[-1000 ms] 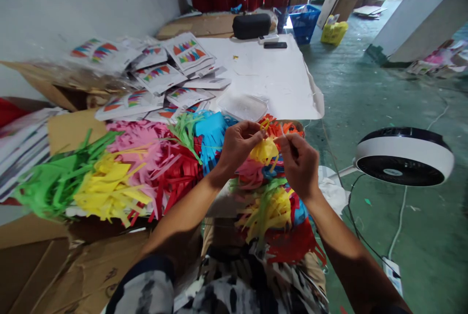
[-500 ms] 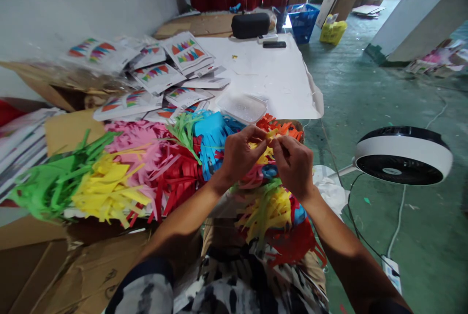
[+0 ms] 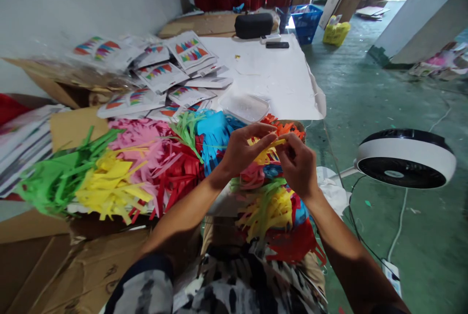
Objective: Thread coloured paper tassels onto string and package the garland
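Observation:
My left hand (image 3: pixel 242 150) and my right hand (image 3: pixel 299 162) meet above my lap, both pinching a yellow fringed paper tassel (image 3: pixel 266 150). The left thumb and fingers press its top, and the right fingertips grip its right end. Below them a string of finished tassels (image 3: pixel 272 211) in pink, blue, green, yellow and red hangs down over my lap. To the left lie piles of cut fringed paper (image 3: pixel 109 172) in green, yellow, pink, red and blue.
Printed packet cards (image 3: pixel 161 72) are heaped on the white table (image 3: pixel 278 80), with a clear plastic tray (image 3: pixel 244 107), a black case (image 3: pixel 253 25) and a phone (image 3: pixel 277 45). A round fan (image 3: pixel 405 158) stands on the green floor at right. Cardboard (image 3: pixel 44 255) lies at lower left.
The yellow tassel was held up and fanned out between my hands; they have since closed together on it and lowered a little, the left fingers now stretched over its top.

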The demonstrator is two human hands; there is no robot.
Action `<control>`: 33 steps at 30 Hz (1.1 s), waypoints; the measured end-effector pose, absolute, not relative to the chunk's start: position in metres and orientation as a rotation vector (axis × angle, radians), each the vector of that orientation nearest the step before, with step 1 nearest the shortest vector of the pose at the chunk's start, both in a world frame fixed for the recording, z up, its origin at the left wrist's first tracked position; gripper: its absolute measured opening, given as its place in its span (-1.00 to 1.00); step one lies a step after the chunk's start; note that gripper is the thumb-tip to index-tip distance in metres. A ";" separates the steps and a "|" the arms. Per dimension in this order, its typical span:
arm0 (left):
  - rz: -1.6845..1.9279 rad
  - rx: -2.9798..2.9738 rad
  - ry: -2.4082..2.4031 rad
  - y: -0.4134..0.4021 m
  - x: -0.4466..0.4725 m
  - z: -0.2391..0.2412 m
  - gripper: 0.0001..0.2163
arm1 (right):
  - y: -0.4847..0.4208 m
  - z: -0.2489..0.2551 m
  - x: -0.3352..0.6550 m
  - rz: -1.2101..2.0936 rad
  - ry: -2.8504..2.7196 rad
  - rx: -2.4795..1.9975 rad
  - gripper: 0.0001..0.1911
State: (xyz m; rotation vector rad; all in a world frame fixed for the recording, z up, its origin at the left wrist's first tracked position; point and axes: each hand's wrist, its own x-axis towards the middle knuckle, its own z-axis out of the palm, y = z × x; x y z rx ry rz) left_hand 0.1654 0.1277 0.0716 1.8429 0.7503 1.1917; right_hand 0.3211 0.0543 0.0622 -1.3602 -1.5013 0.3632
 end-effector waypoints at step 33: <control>0.782 2.682 0.986 0.139 0.018 0.067 -0.73 | 0.063 0.066 0.356 0.975 -0.575 -0.875 -0.76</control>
